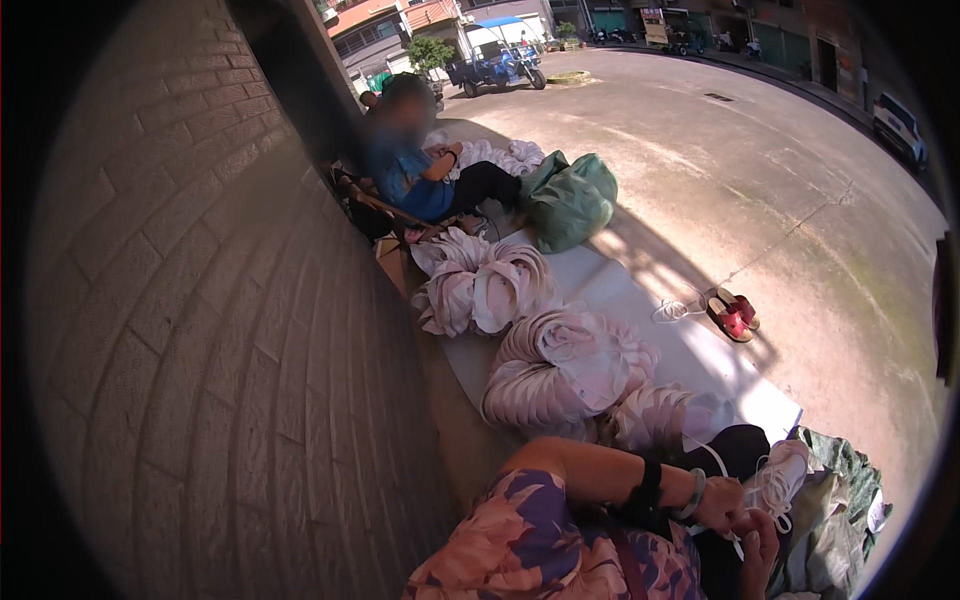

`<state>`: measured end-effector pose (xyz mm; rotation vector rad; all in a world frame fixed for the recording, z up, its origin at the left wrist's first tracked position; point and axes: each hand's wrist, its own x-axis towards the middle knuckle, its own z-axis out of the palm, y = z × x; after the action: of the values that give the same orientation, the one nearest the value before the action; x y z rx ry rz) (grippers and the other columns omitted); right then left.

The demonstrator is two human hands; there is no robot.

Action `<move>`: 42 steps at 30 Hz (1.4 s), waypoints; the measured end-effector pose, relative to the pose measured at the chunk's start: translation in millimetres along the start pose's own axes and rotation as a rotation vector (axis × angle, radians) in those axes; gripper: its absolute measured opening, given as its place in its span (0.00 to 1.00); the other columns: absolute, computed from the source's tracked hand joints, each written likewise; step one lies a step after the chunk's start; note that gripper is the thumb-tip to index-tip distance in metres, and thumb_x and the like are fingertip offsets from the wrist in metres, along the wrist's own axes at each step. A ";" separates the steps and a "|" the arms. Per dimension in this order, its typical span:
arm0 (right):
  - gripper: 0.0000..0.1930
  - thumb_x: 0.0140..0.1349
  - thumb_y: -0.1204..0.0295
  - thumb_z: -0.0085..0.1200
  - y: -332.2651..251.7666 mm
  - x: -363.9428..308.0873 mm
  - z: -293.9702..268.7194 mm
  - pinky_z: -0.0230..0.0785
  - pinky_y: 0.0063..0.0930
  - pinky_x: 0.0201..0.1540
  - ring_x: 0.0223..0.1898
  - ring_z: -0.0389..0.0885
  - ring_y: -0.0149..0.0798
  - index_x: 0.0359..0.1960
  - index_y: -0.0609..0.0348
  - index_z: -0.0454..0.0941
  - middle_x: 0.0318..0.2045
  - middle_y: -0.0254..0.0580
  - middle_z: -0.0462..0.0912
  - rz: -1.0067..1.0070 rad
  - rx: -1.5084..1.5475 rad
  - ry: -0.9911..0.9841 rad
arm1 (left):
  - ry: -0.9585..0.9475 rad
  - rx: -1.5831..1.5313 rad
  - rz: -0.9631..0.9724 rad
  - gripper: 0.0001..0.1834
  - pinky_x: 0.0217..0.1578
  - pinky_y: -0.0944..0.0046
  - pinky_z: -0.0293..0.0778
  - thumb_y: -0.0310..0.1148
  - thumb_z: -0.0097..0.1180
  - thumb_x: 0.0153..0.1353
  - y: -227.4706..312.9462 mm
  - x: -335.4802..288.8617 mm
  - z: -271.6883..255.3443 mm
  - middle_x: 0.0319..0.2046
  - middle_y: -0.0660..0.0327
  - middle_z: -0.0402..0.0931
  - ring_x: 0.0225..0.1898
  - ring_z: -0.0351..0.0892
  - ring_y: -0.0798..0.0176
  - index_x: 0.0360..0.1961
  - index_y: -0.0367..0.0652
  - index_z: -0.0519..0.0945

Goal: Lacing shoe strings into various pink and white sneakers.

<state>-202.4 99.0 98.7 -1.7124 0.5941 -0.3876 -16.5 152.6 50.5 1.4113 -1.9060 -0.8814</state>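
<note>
At the lower right my left hand (718, 503), with a bangle and a black band on its arm, is closed in a pinch on a white shoelace (738, 546). My right hand (760, 552) meets it there, fingers bent around the same lace. Just beyond the fingers is a pale shoe upper (778, 478) with loops of white lace hanging from it. A strand of lace also arches up over my dark-clothed knee (742, 448). The exact grip of the fingertips is too small to make out.
Pale pink stacks of nested shoe uppers (565, 365) lie on a white sheet (640, 300). A green sack (570, 200) stands beyond, near a seated person (410, 175). Red sandals (733, 315) sit on the concrete. Green sacking (845, 500) is beside me; a brick wall (220, 300) runs along the left.
</note>
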 end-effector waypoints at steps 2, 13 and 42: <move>0.17 0.63 0.65 0.47 -13.8 6.2 4.2 0.67 0.25 0.45 0.42 0.76 0.35 0.51 0.61 0.71 0.41 0.45 0.79 0.161 0.043 -0.048 | -0.017 0.033 -0.040 0.08 0.25 0.57 0.69 0.34 0.58 0.40 5.3 -3.7 -4.0 0.17 0.54 0.75 0.25 0.77 0.52 0.17 0.41 0.79; 0.07 0.50 0.74 0.55 56.9 -4.4 -27.6 0.54 0.18 0.19 0.16 0.64 0.19 0.21 0.66 0.76 0.11 0.26 0.69 0.143 -0.230 0.118 | -0.066 -0.126 -0.055 0.06 0.28 0.59 0.70 0.31 0.58 0.41 -12.5 -10.0 -8.1 0.17 0.56 0.74 0.24 0.77 0.56 0.17 0.40 0.78; 0.04 0.59 0.76 0.49 82.7 2.9 -45.7 0.60 0.17 0.22 0.19 0.65 0.21 0.30 0.64 0.75 0.16 0.30 0.71 0.171 0.233 0.231 | 0.110 0.294 0.115 0.10 0.29 0.59 0.71 0.28 0.56 0.49 -35.2 52.2 -7.1 0.25 0.55 0.73 0.27 0.74 0.52 0.34 0.38 0.74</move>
<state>-240.1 48.5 28.2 -1.3928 0.8242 -0.5159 -4.2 93.7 30.8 1.4654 -2.0697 -0.4729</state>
